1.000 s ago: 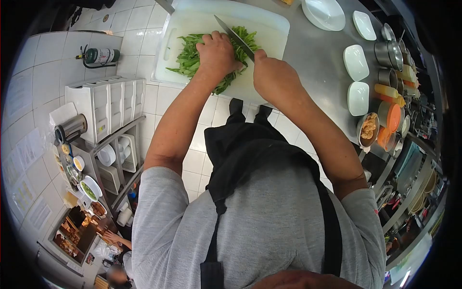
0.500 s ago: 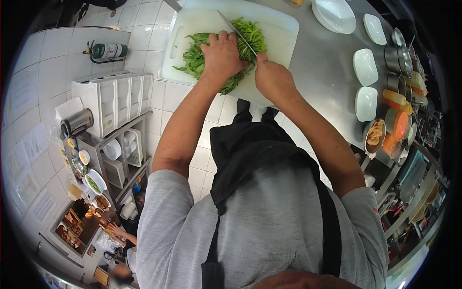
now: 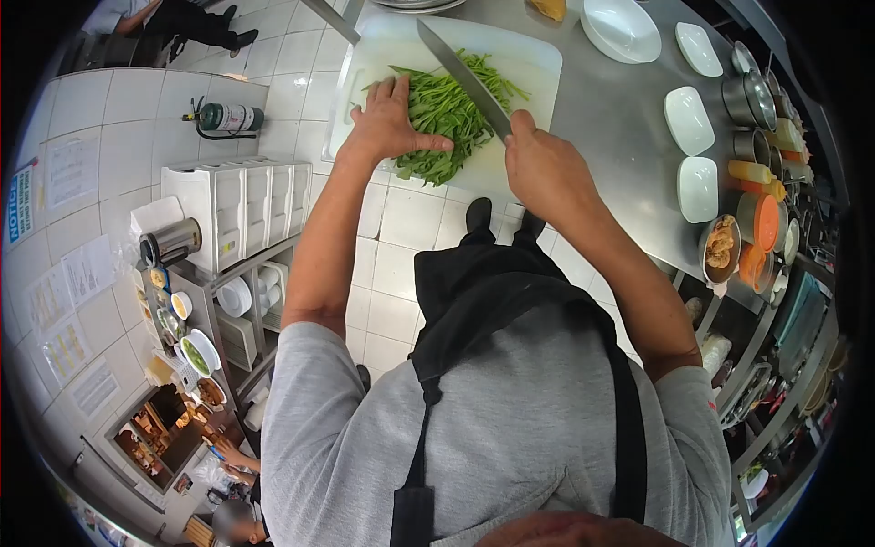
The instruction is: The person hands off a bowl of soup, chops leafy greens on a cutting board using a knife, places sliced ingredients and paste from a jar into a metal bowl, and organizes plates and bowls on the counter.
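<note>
On a white cutting board lies a heap of leafy green vegetables with thin stems. My left hand rests at the left side of the heap, fingers and thumb spread, the thumb lying over the leaves. A knife is in my right hand, which is closed round its handle at the board's right part. The blade points up and to the left, over the right side of the greens.
A large white bowl and smaller white dishes stand on the steel counter. Further right are a bowl of brown food, metal pots and sauce bottles. A co-worker's hand shows at lower left; another person's legs show top left.
My left hand has moved left and opened wider on the greens. The knife has shifted right with its blade turned flatter. The greens now lie in a more compact heap.
</note>
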{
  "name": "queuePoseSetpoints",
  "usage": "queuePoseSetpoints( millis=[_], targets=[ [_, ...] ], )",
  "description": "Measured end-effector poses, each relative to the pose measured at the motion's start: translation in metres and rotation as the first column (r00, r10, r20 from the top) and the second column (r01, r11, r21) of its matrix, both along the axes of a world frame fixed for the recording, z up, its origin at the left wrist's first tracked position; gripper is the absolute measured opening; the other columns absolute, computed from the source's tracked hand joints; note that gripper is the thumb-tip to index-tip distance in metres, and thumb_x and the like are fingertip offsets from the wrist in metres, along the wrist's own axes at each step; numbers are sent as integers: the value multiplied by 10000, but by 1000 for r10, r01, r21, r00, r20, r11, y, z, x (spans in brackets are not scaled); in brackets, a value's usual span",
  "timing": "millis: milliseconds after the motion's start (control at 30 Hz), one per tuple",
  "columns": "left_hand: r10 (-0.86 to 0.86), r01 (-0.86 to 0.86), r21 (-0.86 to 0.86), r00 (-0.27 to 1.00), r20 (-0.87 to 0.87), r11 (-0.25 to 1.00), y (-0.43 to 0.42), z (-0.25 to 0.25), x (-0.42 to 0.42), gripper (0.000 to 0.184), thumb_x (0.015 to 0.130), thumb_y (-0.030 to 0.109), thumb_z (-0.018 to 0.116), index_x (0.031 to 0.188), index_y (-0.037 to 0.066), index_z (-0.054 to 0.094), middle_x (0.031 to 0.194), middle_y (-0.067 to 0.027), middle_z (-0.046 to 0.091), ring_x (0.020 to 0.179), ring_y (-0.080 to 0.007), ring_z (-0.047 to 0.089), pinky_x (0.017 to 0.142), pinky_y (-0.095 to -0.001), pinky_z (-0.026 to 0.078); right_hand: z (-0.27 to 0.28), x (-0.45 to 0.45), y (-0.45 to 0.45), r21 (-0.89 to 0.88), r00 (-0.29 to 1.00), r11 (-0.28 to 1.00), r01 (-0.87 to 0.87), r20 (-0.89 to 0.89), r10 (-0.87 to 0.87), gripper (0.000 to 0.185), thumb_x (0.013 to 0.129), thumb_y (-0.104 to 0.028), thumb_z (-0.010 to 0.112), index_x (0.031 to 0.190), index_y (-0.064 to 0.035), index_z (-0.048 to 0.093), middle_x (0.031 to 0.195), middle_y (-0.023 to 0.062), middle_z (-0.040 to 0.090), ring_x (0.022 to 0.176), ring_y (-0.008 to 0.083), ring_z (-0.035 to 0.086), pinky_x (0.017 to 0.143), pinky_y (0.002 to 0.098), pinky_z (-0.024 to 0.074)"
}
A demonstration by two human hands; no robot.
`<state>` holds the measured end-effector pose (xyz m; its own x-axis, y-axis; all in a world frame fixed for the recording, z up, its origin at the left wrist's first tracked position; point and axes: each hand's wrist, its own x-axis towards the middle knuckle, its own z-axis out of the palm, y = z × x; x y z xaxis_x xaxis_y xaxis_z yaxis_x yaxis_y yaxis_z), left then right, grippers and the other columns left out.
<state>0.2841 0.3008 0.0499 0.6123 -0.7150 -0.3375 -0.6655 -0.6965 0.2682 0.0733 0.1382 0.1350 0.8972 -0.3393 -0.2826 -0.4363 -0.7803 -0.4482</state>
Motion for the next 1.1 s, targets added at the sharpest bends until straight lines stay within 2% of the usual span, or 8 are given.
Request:
queuePoseSetpoints(
  millis=[133,200,467,567,733,833,900,1100],
  targets=[
    [44,-44,-17,999,21,999,7,-18,-10,1525,484,800,937,1638,-11,356,1615,-243,456,1532,-415,391,1139,-643,388,-2,3,19,52,997,997,-48,-63,51,195,972,-48,509,1129,64,533,876,277,734,848,462,741,785,551,582],
    [48,-47,-46,998,41,998,5,-21,-12,1412,531,739,960,1569,-44,411,1479,-233,544,1410,-403,484,1062,-590,428,-14,8,25,25,993,998,-64,-101,66,194,966,-43,510,1125,64,539,882,281,737,853,462,745,789,549,585],
    [37,-38,9,996,82,999,-7,-33,-15,1226,610,658,959,1451,-106,498,1376,-231,577,1344,-418,506,1054,-586,444,-22,51,33,-27,979,994,-106,-178,99,194,952,-38,520,1118,53,562,915,306,747,896,456,764,804,539,602],
    [32,-35,31,995,97,999,-11,-34,-15,1202,599,665,960,1412,-108,530,1375,-236,570,1334,-420,507,1047,-582,449,-42,60,35,-29,972,992,-122,-206,113,188,988,-75,525,1133,44,532,921,299,741,907,482,744,813,583,576],
    [80,-77,-22,984,161,997,-10,-35,-32,1207,553,661,973,1380,-102,537,1326,-224,575,1308,-417,510,1047,-580,444,-101,62,25,-71,994,993,-97,-64,93,177,952,-49,538,1102,45,551,916,288,754,871,467,759,772,569,594],
    [161,-126,-184,969,189,975,-8,-40,-42,1171,546,603,989,1386,-70,527,1304,-209,578,1297,-412,514,1037,-595,445,-102,59,16,-43,996,996,-80,-37,78,194,948,-55,552,1115,43,545,880,273,750,850,477,752,752,565,591],
    [236,-217,-162,966,109,963,-2,-38,-41,1133,593,581,972,1428,-36,518,1407,-226,555,1362,-428,510,1042,-617,473,-111,53,18,-73,994,994,-86,60,91,202,946,-55,554,1125,39,544,865,267,745,832,471,749,740,563,589],
    [225,-212,-102,964,143,972,-6,-34,-23,998,622,507,969,1377,-5,564,1365,-231,598,1326,-417,546,1060,-557,505,-56,0,24,-86,988,996,5,155,9,214,979,-82,552,1180,-7,556,905,247,745,762,427,739,692,554,582]
  ],
)
